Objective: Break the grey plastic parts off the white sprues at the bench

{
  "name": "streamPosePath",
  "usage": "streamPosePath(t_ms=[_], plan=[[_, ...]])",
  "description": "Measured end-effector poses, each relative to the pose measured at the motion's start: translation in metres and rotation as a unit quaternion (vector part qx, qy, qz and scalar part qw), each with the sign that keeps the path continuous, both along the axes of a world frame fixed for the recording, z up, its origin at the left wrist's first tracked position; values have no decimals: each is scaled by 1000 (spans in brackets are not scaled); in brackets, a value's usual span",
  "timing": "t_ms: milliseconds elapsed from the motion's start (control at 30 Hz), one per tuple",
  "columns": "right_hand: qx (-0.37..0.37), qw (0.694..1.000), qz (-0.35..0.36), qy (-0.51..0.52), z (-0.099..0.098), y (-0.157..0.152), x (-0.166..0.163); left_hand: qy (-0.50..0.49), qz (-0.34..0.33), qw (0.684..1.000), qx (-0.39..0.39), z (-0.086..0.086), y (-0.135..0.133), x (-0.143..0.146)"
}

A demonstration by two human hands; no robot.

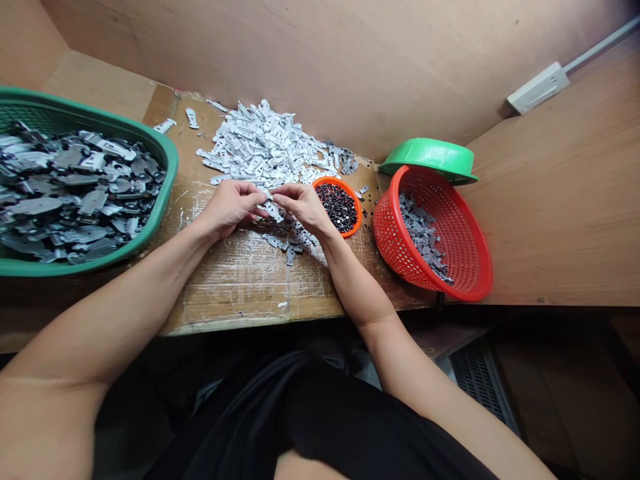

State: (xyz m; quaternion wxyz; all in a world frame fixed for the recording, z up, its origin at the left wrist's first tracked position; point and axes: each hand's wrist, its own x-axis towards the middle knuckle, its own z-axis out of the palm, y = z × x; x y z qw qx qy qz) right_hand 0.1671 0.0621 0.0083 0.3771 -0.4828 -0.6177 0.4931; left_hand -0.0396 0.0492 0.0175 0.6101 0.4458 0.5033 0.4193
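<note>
Just in front of a heap of flat silver metal pieces (267,143), my two hands meet over the bench. My left hand (231,207) is closed, its thumb and fingers pinching a small flat metal piece (273,211). My right hand (303,203) is closed at the other end of this piece, its fingertips pressed together near the left thumb; whether a smaller part sits between them is hidden. Beside my right wrist stands an orange bowl (359,212) of small dark, shiny parts. More loose metal pieces (290,248) lie below my hands.
A green basket (170,180) full of dark and silver metal assemblies stands at the left. To the right a red perforated basket (480,260) leans tilted, grey pieces inside, with a green basin (430,157) behind it. Wooden panels (400,67) enclose the cardboard-covered bench (215,293).
</note>
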Motion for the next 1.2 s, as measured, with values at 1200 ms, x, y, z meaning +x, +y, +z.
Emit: streamPosePath(t_ms=[1200], plan=[[234, 956, 10, -176, -28, 11, -9, 36, 18, 999, 35, 3, 16, -23]])
